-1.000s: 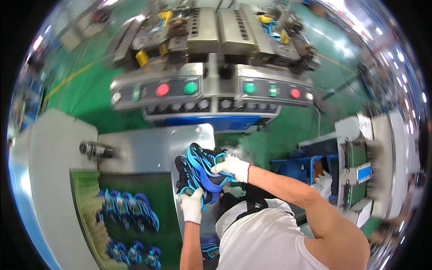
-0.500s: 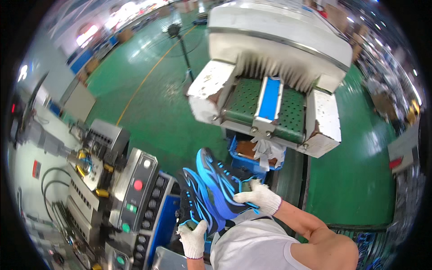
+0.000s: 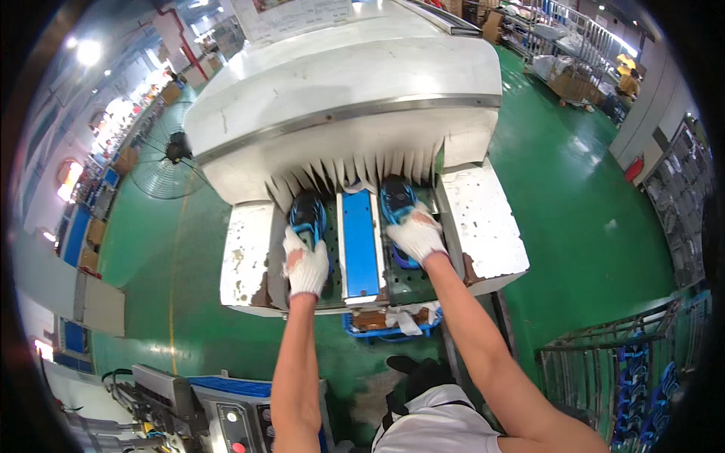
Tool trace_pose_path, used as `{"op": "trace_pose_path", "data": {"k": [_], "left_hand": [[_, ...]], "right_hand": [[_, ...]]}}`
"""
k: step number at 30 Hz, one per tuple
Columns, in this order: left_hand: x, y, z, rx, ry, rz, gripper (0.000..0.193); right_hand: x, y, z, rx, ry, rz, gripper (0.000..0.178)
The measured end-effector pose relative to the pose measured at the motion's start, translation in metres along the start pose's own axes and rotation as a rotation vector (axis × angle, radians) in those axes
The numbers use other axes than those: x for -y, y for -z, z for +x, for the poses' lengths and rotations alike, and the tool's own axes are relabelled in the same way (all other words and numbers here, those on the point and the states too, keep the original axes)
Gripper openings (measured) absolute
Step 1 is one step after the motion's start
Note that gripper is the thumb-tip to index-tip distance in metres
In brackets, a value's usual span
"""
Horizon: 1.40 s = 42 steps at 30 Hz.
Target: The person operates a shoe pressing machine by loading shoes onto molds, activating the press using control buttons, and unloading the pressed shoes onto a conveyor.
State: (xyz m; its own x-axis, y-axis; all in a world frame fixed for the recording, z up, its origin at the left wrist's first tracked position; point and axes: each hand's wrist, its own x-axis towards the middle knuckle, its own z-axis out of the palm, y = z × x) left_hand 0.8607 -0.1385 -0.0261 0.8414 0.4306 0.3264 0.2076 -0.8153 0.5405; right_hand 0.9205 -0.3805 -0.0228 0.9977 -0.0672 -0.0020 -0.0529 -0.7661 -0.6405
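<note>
Both my hands wear white knit gloves and reach forward to a green perforated conveyor belt (image 3: 330, 297). My left hand (image 3: 306, 266) grips the heel end of a black and blue sneaker (image 3: 307, 214) on the left lane. On the right lane my right hand (image 3: 418, 235) is closed on the matching sneaker (image 3: 396, 198), its fingers over the heel part. Both toes point away from me, at the hanging strip curtain (image 3: 355, 172) of a white machine (image 3: 340, 83). A blue-topped divider (image 3: 359, 241) runs between the two lanes. My gloves partly hide both shoes.
Worn white side blocks (image 3: 487, 226) flank the belt. Below its front edge sits a blue crate (image 3: 434, 326) with brown and white material. A control panel (image 3: 236, 426) stands at lower left, a fan (image 3: 177, 147) at far left, a metal rack (image 3: 589, 377) at lower right.
My view has swung over to the white machine. Both sneakers have gone from in front of my body onto the belt, one per lane, with my arms now stretched forward.
</note>
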Motion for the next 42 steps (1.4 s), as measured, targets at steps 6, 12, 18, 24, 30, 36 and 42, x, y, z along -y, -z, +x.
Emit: {"op": "trace_pose_path", "data": {"k": [6,12,18,24,30,36,42], "left_hand": [[-0.017,0.021,-0.047,0.024,-0.023,-0.287,0.081],[0.035,0.068,-0.247,0.006,0.133,-0.482,0.07],[0.102,0.084,-0.472,-0.056,0.802,-0.295,0.066],[0.115,0.06,-0.603,-0.221,1.105,-0.239,0.068],[0.093,0.021,-0.629,-0.311,1.135,-0.358,0.064],[0.067,-0.004,-0.597,-0.311,1.144,-0.468,0.07],[0.082,-0.009,-0.602,-0.301,1.11,-0.54,0.069]], "right_hand": [[-0.001,0.05,0.025,0.059,0.133,-0.124,0.089],[-0.006,0.129,0.074,0.382,0.898,-0.446,0.047],[-0.003,0.149,0.109,0.459,0.837,-0.531,0.031],[-0.008,0.158,0.142,0.505,0.746,-0.466,0.035],[0.006,0.134,0.125,0.417,0.778,-0.406,0.04],[-0.068,0.098,0.149,0.048,0.254,-0.213,0.067],[-0.044,0.072,0.144,0.022,0.105,0.078,0.025]]}}
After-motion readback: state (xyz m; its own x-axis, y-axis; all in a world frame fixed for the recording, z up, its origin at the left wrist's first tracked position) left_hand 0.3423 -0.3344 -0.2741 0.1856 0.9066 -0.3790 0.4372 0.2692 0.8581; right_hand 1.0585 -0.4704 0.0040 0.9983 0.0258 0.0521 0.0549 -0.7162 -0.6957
